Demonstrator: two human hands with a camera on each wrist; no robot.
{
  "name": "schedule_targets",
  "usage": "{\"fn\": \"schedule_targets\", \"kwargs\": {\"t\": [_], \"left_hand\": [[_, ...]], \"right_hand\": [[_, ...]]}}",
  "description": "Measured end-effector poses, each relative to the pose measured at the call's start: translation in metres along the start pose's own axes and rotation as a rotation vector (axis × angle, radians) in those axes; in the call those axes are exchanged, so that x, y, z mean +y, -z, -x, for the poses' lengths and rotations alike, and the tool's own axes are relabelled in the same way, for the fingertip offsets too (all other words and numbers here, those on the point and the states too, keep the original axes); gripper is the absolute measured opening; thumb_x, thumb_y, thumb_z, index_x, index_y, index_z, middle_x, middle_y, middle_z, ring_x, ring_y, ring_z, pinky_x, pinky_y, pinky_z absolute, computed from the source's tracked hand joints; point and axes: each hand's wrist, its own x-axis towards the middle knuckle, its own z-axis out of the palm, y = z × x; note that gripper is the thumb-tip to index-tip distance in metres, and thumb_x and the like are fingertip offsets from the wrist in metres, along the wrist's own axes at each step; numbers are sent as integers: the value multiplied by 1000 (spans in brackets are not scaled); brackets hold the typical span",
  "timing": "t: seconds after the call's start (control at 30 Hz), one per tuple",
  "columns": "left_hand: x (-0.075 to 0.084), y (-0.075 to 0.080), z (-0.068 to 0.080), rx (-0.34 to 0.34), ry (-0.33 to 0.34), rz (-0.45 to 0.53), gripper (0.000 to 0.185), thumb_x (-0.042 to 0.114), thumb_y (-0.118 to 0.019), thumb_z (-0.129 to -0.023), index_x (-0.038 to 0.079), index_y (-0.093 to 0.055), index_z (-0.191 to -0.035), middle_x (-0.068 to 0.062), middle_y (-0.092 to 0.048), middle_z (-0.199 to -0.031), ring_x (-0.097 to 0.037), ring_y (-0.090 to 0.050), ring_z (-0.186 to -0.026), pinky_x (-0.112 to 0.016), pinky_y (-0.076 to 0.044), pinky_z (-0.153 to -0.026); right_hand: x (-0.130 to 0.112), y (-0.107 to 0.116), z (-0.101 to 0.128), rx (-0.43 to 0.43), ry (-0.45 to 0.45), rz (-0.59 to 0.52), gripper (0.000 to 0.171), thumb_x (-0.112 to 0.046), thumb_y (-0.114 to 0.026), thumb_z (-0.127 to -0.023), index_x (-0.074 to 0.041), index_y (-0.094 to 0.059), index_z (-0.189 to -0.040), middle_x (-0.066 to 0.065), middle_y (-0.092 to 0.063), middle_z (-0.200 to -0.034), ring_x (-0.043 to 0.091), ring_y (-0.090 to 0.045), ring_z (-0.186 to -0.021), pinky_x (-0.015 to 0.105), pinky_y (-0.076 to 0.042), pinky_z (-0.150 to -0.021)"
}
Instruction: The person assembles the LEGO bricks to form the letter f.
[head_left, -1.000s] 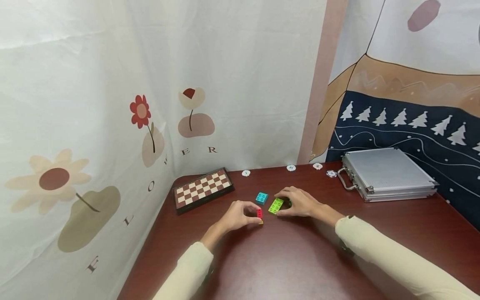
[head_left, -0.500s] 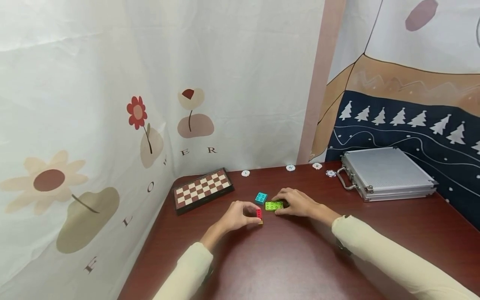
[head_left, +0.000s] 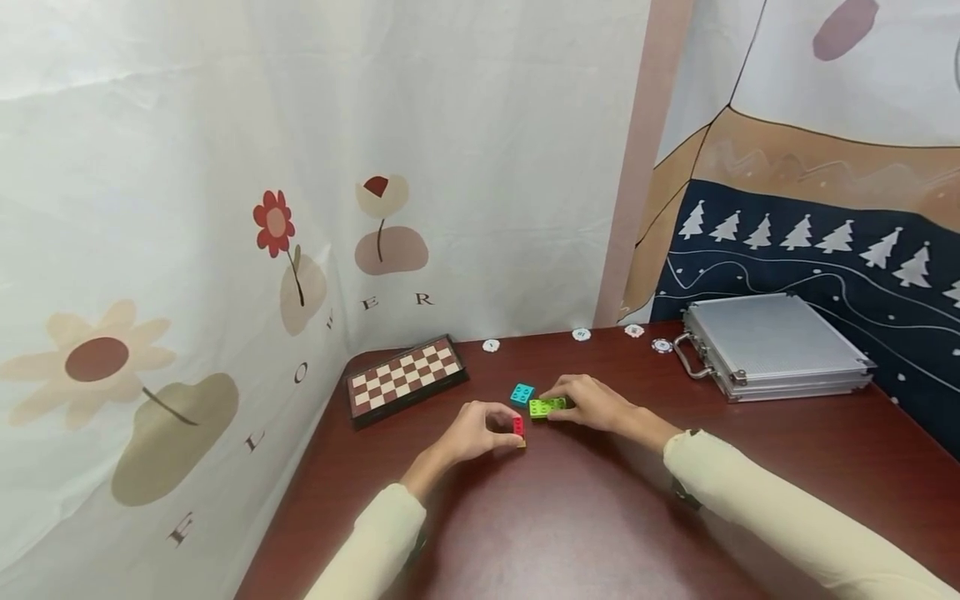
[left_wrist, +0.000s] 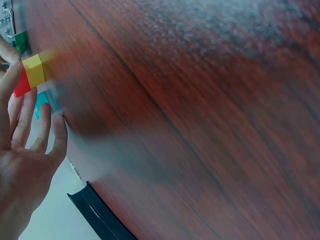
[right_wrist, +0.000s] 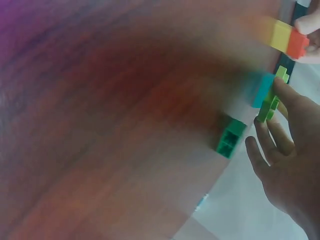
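Note:
My left hand pinches a red toy brick between thumb and fingers. A yellow brick sits directly beneath the red one, the two joined as a stack. To the right, my right hand grips a lime green brick, studs up, lying crosswise with its left end toward the red brick. Just behind the lime brick, a turquoise brick rests on the table. The right wrist view also shows a dark green brick on the table near the right fingers; the right hand hides it in the head view.
A checkered game board lies at the back left of the brown table. Poker chips line the back edge by the curtain. A silver case stands at the back right.
My right hand has turned the lime green brick from a slant to crosswise and shifted it slightly left, toward the turquoise brick. The left hand keeps its hold on the red brick, nearly still.

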Motion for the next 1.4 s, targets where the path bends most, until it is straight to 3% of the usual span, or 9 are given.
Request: {"fn": "schedule_targets", "kwargs": {"t": [0.23, 0.53, 0.97, 1.4], "left_hand": [[-1, 1, 1, 4, 0, -6, 31, 28, -91, -83, 13, -79, -108, 6, -76, -91, -11, -70, -86, -30, -56, -80], [-2, 1, -2, -13, 0, -25, 30, 30, -90, -83, 15, -78, -106, 6, -75, -90, -11, -68, -87, -28, -55, -79], [-1, 3, -2, -22, -22, -48, 31, 31, -90, -84, 15, -78, -108, 9, -74, -87, -9, -67, -83, -27, -53, -76], [-1, 3, -2, -34, 12, -49, 34, 32, -89, -84, 16, -78, -112, 10, -74, -93, -7, -64, -84, -26, -53, -75]], "right_hand": [[-15, 11, -5, 10, 48, -26, 30, -26, -79, -94, -12, -78, -121, 1, -72, -106, 13, -65, -88, 28, -56, -76], [-35, 7, -6, -30, 81, -40, 32, -28, -78, -95, -16, -77, -124, -1, -70, -111, 12, -65, -94, 29, -55, -79], [-42, -4, -7, -27, 67, -39, 31, -31, -76, -97, -19, -77, -125, -4, -64, -104, 4, -53, -75, 20, -47, -64], [-44, -8, -9, -15, 83, -61, 31, -28, -76, -97, -15, -77, -126, -1, -65, -106, 15, -60, -82, 21, -50, -69]]}}
